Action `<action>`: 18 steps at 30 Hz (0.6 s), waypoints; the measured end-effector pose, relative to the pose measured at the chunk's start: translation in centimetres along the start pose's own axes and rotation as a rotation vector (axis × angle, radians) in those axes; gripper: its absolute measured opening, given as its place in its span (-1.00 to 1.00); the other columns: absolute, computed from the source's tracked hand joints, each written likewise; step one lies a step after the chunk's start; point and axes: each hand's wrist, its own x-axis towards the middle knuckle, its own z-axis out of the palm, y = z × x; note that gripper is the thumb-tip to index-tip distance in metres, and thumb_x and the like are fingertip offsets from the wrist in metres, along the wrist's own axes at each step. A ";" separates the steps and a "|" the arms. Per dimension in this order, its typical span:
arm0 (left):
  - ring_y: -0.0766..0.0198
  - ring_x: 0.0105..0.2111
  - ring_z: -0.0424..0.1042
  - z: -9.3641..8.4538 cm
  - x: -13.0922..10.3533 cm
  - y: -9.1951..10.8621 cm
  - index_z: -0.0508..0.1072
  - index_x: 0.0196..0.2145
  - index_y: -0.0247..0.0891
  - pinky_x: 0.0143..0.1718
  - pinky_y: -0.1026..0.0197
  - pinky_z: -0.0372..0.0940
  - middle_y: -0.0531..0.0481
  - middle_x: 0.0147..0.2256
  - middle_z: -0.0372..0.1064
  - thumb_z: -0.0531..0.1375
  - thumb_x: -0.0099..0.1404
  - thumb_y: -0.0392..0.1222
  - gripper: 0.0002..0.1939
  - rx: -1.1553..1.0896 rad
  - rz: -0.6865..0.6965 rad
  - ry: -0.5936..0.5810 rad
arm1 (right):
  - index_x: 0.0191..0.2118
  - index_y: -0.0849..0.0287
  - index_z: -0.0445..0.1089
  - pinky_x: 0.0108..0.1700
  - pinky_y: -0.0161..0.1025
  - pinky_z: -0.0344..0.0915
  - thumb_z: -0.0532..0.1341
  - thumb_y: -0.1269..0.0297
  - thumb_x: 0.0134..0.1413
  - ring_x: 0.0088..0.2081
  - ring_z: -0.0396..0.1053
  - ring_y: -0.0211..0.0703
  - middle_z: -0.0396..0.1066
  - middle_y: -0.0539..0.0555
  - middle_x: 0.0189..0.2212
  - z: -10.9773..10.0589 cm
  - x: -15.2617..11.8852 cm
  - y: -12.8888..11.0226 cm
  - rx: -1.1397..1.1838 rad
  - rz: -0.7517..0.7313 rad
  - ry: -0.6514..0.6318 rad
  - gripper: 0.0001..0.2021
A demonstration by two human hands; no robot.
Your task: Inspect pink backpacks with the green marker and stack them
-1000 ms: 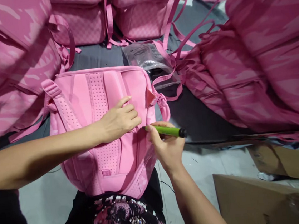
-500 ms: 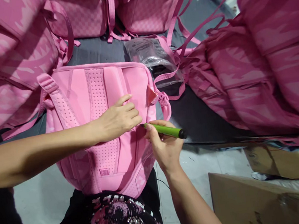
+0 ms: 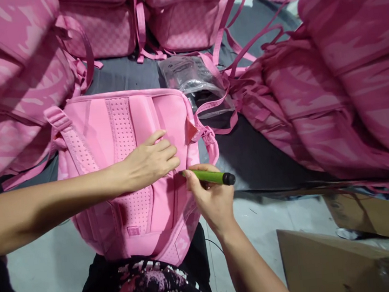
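Observation:
A pink backpack (image 3: 171, 106) lies with its padded back panel up, its lower end at my lap. My left hand (image 3: 155, 159) rests across the middle of the panel, fingers curled and closed on the backpack's fabric; the fingertips are partly hidden. In my right hand (image 3: 211, 195) is a green marker pen (image 3: 210, 176) with a black end pointing right. Its tip meets the backpack just beside my left fingers, and the exact contact spot is hard to see. One shoulder strap (image 3: 78, 145) runs down the left side of the panel.
Pink camouflage backpacks stand at left (image 3: 29, 80) and right (image 3: 319, 103). Checked pink bags (image 3: 184, 23) line the back of the dark table (image 3: 259, 157). A clear plastic bag (image 3: 186, 74) lies behind my backpack. Cardboard boxes (image 3: 320, 263) sit on the floor at right.
The whole view has shifted slightly, so the backpack and both hands appear a little lower and further left. Both hands keep their holds, with the pen tip still beside my left fingers.

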 end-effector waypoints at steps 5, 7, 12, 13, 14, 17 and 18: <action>0.21 -0.42 0.34 -0.6 0.8 -0.4 0.39 -0.42 -0.27 -0.20 0.10 0.16 0.00 -0.45 0.41 0.15 0.32 -0.30 -0.87 0.040 0.037 -0.099 | -0.24 0.16 0.45 -0.43 -0.28 0.36 0.27 0.13 0.17 -0.51 0.44 -0.22 0.48 0.00 -0.48 -0.2 0.1 0.0 0.014 -0.038 -0.061 -0.81; 0.19 -0.42 0.38 -0.9 1.4 -0.8 0.42 -0.40 -0.28 -0.29 0.12 0.11 -0.03 -0.44 0.45 0.23 0.27 -0.22 -0.89 0.005 0.049 -0.218 | -0.28 0.17 0.45 -0.49 -0.29 0.33 0.27 0.13 0.16 -0.56 0.41 -0.23 0.43 -0.03 -0.56 -0.6 -0.3 0.1 -0.037 -0.043 -0.075 -0.80; 0.19 -0.40 0.45 -3.4 3.0 -1.2 0.49 -0.44 -0.28 -0.25 0.12 0.11 -0.07 -0.43 0.52 0.35 0.14 -0.02 -0.74 -0.052 0.002 -0.513 | 0.00 0.10 0.43 -0.19 -0.13 0.48 0.23 0.24 0.21 -0.26 0.55 -0.10 0.56 0.09 -0.21 -1.9 -2.7 -0.2 0.072 -0.222 -0.052 -0.75; 0.19 -0.40 0.45 -4.6 3.3 -1.0 0.49 -0.44 -0.27 -0.25 0.13 0.12 -0.06 -0.44 0.53 0.36 0.13 -0.01 -0.74 -0.040 -0.028 -0.526 | 0.07 0.07 0.40 -0.09 -0.07 0.46 0.20 0.28 0.24 -0.15 0.54 -0.07 0.55 0.11 -0.11 -2.2 -3.3 -0.6 0.040 -0.313 -0.068 -0.71; 0.19 -0.40 0.45 -6.1 3.6 -0.5 0.50 -0.45 -0.27 -0.27 0.13 0.12 -0.05 -0.44 0.53 0.36 0.12 -0.01 -0.74 -0.025 -0.061 -0.525 | 0.11 0.04 0.37 -0.02 -0.03 0.43 0.17 0.32 0.26 -0.06 0.51 -0.05 0.52 0.12 -0.04 -2.6 -3.7 -1.2 -0.018 -0.405 -0.072 -0.68; 0.18 -0.45 0.43 -11.7 4.5 1.8 0.51 -0.46 -0.26 -0.38 0.16 0.11 -0.03 -0.50 0.50 0.34 0.13 0.00 -0.74 0.016 -0.174 -0.476 | 0.16 -0.02 0.32 0.04 0.01 0.35 0.15 0.36 0.26 0.01 0.46 -0.03 0.50 0.10 0.01 -4.3 -4.2 -3.8 -0.216 -0.648 0.009 -0.63; 0.19 -0.47 0.42 -13.5 4.8 2.7 0.51 -0.46 -0.26 -0.41 0.17 0.10 -0.03 -0.53 0.47 0.32 0.15 0.00 -0.74 0.024 -0.226 -0.442 | 0.16 -0.03 0.32 0.04 0.00 0.34 0.17 0.35 0.25 0.00 0.46 -0.02 0.51 0.09 0.00 -5.0 -4.1 -4.7 -0.262 -0.722 0.055 -0.62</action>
